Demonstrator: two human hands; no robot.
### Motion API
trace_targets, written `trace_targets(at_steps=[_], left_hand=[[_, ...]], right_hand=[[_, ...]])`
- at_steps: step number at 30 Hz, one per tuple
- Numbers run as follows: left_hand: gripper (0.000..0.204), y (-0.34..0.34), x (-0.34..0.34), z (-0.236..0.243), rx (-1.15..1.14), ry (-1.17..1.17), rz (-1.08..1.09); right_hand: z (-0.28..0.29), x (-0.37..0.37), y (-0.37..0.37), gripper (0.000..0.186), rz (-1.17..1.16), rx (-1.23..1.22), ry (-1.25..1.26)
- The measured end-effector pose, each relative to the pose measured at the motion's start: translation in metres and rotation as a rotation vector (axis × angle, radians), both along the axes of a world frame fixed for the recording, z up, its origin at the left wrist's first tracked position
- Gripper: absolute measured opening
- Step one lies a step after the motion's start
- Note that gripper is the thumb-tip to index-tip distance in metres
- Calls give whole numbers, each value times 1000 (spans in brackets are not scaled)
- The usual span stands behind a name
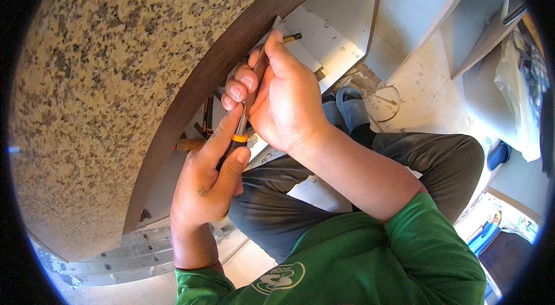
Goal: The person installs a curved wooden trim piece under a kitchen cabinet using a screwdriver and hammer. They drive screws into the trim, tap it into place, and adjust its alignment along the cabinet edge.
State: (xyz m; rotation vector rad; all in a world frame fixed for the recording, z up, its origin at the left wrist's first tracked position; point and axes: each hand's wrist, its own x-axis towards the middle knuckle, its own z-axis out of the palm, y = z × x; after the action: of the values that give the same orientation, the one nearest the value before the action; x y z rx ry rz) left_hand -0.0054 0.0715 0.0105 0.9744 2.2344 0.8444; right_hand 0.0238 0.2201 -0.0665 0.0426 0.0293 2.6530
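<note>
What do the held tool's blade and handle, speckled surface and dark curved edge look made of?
Blade: smooth metal, probably steel, from its reflective sheen.
Handle: probably plastic, smooth black with a yellow band.
Speckled surface: granite or a lookalike, seemingly smooth, with irregular dark flecks.
Dark curved edge: wood or wood-effect laminate, matt brown, faintly streaked.
</note>
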Motion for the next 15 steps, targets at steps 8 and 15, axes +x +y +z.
trace_targets(at_steps=[8, 15], left_hand=[[52, 24, -4, -5, 28, -36, -43], [54, 28, 6, -5, 6, -13, -62]], right_hand=[[3, 3, 19, 42, -14, 12, -64], [0, 10, 29, 44, 23, -11, -80]])
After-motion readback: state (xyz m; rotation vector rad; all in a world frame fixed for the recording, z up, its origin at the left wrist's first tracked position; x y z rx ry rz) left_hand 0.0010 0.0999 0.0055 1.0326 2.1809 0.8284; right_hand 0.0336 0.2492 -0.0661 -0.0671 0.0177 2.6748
